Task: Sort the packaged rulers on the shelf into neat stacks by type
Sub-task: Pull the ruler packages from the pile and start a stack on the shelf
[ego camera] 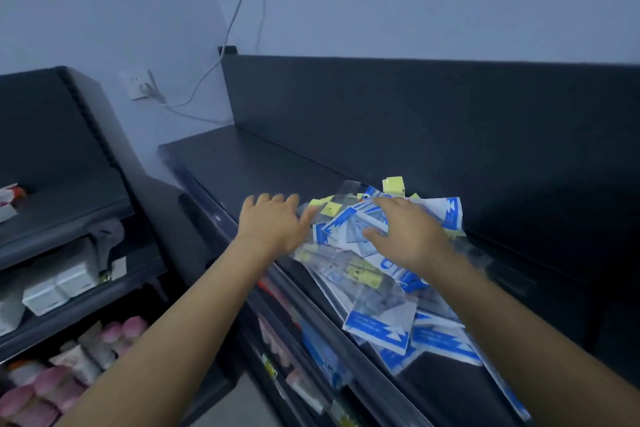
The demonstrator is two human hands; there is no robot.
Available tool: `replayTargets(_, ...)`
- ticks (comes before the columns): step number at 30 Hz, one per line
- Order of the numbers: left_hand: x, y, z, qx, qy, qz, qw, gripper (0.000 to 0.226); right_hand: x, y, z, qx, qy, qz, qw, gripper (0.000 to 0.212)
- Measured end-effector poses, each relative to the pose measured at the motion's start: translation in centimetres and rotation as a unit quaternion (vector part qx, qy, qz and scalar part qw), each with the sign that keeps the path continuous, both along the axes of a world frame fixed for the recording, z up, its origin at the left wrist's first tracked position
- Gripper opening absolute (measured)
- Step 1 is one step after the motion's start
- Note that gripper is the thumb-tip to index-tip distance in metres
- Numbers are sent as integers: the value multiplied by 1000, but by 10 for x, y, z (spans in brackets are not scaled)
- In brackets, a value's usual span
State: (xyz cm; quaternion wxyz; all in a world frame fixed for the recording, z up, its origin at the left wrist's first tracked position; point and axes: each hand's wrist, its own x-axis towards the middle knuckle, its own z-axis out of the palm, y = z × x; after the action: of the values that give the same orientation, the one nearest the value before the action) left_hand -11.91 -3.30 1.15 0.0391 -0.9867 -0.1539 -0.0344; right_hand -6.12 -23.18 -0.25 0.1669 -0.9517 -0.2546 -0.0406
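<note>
The packaged rulers (381, 322) lie in a loose, mixed heap on the dark shelf (259, 163), spilling from its back panel (415, 114) over its front edge. Some packs are blue-and-white, others yellow-topped (330, 208). The right hand (405, 236) rests flat on a blue-and-white pack, fingers straight and gripping nothing. The left hand (273, 225) hovers at the heap's left edge, fingers extended, its thumb touching a yellow pack. Pink-capped bottles (121, 329) stand on a lower rack to the left.

hands 2: left hand (273, 227), right hand (410, 236) | heap of ruler packets (381, 315) 1, packets overlapping, count unclear | wall socket (136, 85) 1
</note>
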Motion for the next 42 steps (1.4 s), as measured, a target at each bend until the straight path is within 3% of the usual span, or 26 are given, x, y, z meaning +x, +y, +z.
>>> replayTargets(4, 62, 35, -29, -11, 13, -82, 996, 46, 26, 32, -15, -16, 67, -20, 997, 82)
replayTargets(8, 128, 55, -53, -29, 11, -195, 980, 37, 50, 59, -27, -37, 54, -112, 992, 83)
replayTargets(12, 179, 62, -65, -88, -15, -348, 933, 25, 63, 75, -24, 43, 92, -235, 967, 86)
replayTargets(15, 200, 57, -67, -156, -43, -429, 889, 23, 63, 75, -20, 166, 94, -315, 930, 77)
replayTargets(17, 206, 50, -66, -230, -44, -458, 858, 25, 55, 67, -16, 284, 86, -359, 885, 65)
replayTargets(20, 203, 36, -59, -356, -2, -464, 811, 35, 41, 55, -14, 497, 64, -406, 764, 56)
replayTargets(23, 191, 18, -34, -459, 152, -422, 767, 51, 36, 50, -16, 663, 58, -400, 630, 58)
replayTargets(25, 186, 12, -21, -480, 243, -419, 732, 45, 36, 52, -16, 694, 41, -405, 594, 68)
replayTargets(26, 185, 12, -18, -492, 264, -429, 710, 39, 34, 55, -17, 687, 20, -412, 599, 74)
replayTargets(28, 183, 14, -13, -513, 280, -444, 679, 26, 29, 64, -18, 622, -27, -438, 649, 85)
replayTargets(30, 182, 20, -7, -485, 271, -462, 692, 18, 17, 73, -13, 511, -64, -456, 726, 91)
replayTargets(32, 179, 29, 2, -410, 255, -485, 729, 10, 7, 75, -10, 358, -127, -423, 822, 92)
replayTargets(35, 178, 36, 15, -322, 264, -524, 744, 14, 1, 70, -1, 103, -115, -354, 922, 73)
replayTargets(38, 173, 35, 22, -287, 274, -544, 739, 11, 1, 66, 3, -14, -27, -331, 943, 37)
replayTargets(40, 170, 35, 24, -300, 255, -550, 737, 10, 1, 66, 3, 4, -12, -329, 944, 17)
replayTargets(42, 173, 37, 21, -348, 217, -533, 740, 16, -1, 62, 3, 63, 7, -322, 944, 13)
